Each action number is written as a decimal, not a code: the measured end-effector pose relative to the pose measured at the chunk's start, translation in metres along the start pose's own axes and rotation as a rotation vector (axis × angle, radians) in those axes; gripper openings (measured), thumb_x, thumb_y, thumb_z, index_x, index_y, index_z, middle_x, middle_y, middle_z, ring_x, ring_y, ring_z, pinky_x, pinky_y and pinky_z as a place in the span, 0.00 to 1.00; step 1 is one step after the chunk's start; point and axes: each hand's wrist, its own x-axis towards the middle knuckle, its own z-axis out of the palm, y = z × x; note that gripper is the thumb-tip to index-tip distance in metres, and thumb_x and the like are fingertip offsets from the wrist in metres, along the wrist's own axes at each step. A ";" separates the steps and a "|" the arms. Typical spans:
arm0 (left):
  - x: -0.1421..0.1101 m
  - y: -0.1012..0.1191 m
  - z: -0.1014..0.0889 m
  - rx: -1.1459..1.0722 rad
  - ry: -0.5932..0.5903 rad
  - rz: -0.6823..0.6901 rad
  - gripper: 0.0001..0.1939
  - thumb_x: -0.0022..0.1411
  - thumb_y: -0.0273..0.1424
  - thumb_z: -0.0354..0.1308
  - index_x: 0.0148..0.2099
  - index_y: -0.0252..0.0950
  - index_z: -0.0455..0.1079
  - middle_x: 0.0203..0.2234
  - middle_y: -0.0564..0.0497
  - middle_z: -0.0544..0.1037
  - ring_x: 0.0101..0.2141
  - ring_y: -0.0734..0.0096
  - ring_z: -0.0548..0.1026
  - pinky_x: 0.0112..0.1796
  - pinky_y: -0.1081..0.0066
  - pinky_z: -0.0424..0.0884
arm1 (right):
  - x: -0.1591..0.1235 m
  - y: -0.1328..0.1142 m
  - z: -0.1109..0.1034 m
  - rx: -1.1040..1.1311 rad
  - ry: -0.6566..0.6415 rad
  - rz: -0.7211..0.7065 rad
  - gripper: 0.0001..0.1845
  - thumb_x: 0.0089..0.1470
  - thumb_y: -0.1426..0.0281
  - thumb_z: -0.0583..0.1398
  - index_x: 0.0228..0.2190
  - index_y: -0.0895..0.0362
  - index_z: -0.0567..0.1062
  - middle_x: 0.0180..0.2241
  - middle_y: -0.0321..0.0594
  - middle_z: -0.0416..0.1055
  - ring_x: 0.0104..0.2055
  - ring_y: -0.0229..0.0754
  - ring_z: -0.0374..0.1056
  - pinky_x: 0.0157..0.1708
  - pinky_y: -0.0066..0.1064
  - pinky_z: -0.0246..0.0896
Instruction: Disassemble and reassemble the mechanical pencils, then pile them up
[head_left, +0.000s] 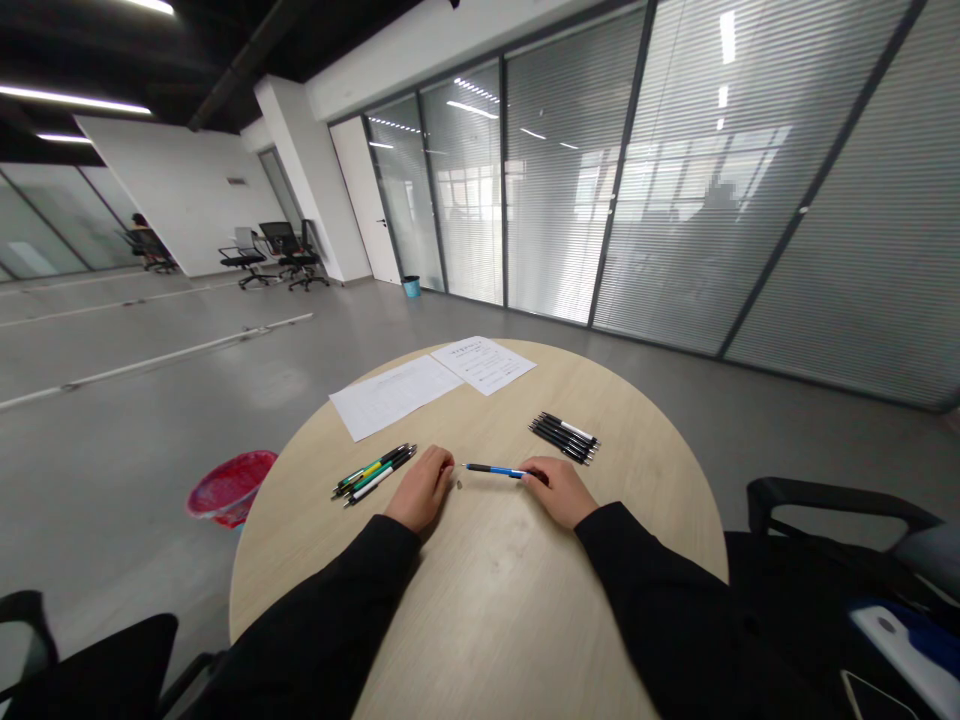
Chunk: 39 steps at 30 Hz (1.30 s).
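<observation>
**Round Table With Pens and Two Hands, Office Floor**

Far left, against a glass wall: one seated person (pixel 146 240), small in the distance. Next, a row of black office chairs (pixel 277 252) on the grey concrete floor, near a white door (pixel 365 200) and a small blue bin (pixel 411 287). Nearer, a red plastic waste basket (pixel 231 487) stands just beside a round wood-veneer table (pixel 480 620).

On the table, left to right: a bundle of green, yellow and black pens (pixel 373 474), lying just beside the left hand (pixel 422 490). That hand rests on the tabletop, fingers curled inward, black sleeve (pixel 322 620) at the wrist; whether it holds anything small, one cannot tell. A small clear piece (pixel 458 483), too small to identify, lies just past its fingertips. A blue-and-black pen (pixel 495 470) runs between the hands, its tip near the left fingers and its far end pinched in the right hand (pixel 559 490). Behind it lie a bundle of black-and-white pens (pixel 562 438) and two printed sheets (pixel 442 380), slightly overlapping.

Beyond and to the right: a glass partition with blinds (pixel 660 170). At the right edge: a black chair (pixel 825 500).
</observation>
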 end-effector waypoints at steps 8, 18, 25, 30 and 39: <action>-0.001 -0.002 0.001 0.041 -0.016 0.021 0.07 0.69 0.30 0.45 0.37 0.37 0.62 0.33 0.48 0.70 0.33 0.65 0.68 0.36 0.66 0.65 | 0.000 0.000 0.000 -0.031 0.000 -0.013 0.08 0.57 0.73 0.59 0.34 0.57 0.80 0.31 0.40 0.76 0.33 0.41 0.68 0.35 0.30 0.58; 0.000 0.005 0.001 0.121 -0.078 0.033 0.09 0.69 0.28 0.44 0.37 0.37 0.64 0.33 0.47 0.71 0.33 0.65 0.70 0.36 0.67 0.65 | 0.001 0.003 0.002 -0.023 0.005 -0.022 0.08 0.58 0.72 0.59 0.34 0.56 0.80 0.31 0.40 0.76 0.32 0.42 0.69 0.35 0.30 0.58; -0.001 0.014 0.002 -0.040 -0.047 -0.005 0.05 0.66 0.29 0.49 0.39 0.37 0.65 0.33 0.48 0.74 0.33 0.65 0.71 0.36 0.67 0.67 | 0.000 0.002 0.001 -0.004 0.006 -0.018 0.08 0.57 0.72 0.59 0.35 0.56 0.80 0.31 0.40 0.76 0.32 0.41 0.68 0.34 0.30 0.58; -0.002 0.017 0.005 -0.107 -0.039 -0.064 0.04 0.64 0.30 0.51 0.41 0.37 0.66 0.32 0.49 0.75 0.33 0.66 0.72 0.36 0.67 0.68 | 0.000 0.002 0.001 0.007 0.009 -0.006 0.08 0.57 0.72 0.59 0.34 0.56 0.80 0.31 0.39 0.76 0.31 0.41 0.68 0.33 0.30 0.58; -0.003 0.004 0.011 -0.077 0.004 -0.069 0.06 0.66 0.32 0.50 0.42 0.37 0.65 0.35 0.48 0.73 0.34 0.66 0.71 0.38 0.65 0.69 | 0.001 0.005 0.003 0.023 0.010 -0.009 0.08 0.57 0.72 0.59 0.35 0.57 0.80 0.31 0.39 0.76 0.31 0.40 0.68 0.33 0.29 0.57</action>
